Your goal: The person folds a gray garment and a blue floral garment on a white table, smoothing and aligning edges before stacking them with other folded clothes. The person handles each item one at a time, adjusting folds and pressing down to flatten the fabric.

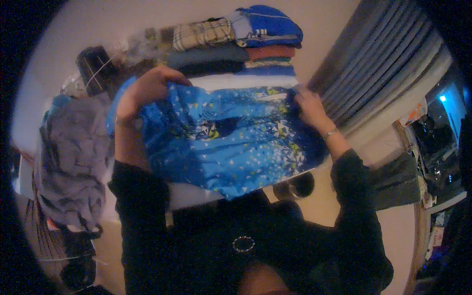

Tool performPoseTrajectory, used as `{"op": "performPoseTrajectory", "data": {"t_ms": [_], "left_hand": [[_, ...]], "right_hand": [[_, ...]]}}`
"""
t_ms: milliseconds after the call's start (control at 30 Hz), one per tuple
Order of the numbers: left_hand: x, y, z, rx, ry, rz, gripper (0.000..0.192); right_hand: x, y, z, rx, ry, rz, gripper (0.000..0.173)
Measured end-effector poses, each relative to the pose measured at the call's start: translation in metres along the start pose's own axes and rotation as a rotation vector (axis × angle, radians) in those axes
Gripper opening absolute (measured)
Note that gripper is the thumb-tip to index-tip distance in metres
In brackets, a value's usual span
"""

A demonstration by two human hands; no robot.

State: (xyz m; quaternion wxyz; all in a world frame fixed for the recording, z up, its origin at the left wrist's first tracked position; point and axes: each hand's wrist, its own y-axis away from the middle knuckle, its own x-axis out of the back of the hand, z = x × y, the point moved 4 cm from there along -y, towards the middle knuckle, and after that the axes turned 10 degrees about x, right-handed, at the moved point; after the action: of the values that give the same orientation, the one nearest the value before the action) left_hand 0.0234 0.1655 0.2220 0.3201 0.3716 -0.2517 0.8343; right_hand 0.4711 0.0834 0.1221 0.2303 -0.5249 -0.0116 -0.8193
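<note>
A blue patterned garment (236, 147), printed with white, green and dark triangles, is spread out in front of me. My left hand (158, 86) grips its upper left part, with the fingers partly hidden by the cloth. At the upper right corner, my right hand (308, 103) pinches the garment's dark edge. White folded cloth (243, 81) lies just beyond the garment's top edge, at the bottom of a stack of folded clothes. In that stack are a plaid piece (202, 34) and a bright blue piece (273, 25) on top.
At the left hangs a heap of crumpled grey cloth (75, 155), with a black cylindrical object (95, 70) above it. A grey curtain (379, 70) runs along the right. Shelves with dark items (437, 140) stand at the far right. A dark round object (300, 185) is below the garment.
</note>
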Motion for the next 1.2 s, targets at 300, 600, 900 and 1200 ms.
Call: {"op": "performPoseTrajectory", "data": {"t_ms": [300,600,900,1200], "left_hand": [[0.021,0.007,-0.029,0.26,0.114,0.15,0.029],[0.041,0.002,-0.063,0.232,0.402,0.685,0.035],[0.022,-0.004,-0.043,-0.008,0.792,0.633,0.033],[0.022,0.026,0.004,-0.014,0.784,0.222,0.033]], "right_hand": [[0.006,-0.01,0.023,-0.093,-0.063,0.09,0.04],[0.013,-0.062,0.059,-0.331,-0.206,0.087,0.028],[-0.002,-0.068,-0.019,-0.015,-0.368,-0.062,0.031],[-0.015,-0.052,0.001,-0.415,-0.551,-0.134,0.042]]}}
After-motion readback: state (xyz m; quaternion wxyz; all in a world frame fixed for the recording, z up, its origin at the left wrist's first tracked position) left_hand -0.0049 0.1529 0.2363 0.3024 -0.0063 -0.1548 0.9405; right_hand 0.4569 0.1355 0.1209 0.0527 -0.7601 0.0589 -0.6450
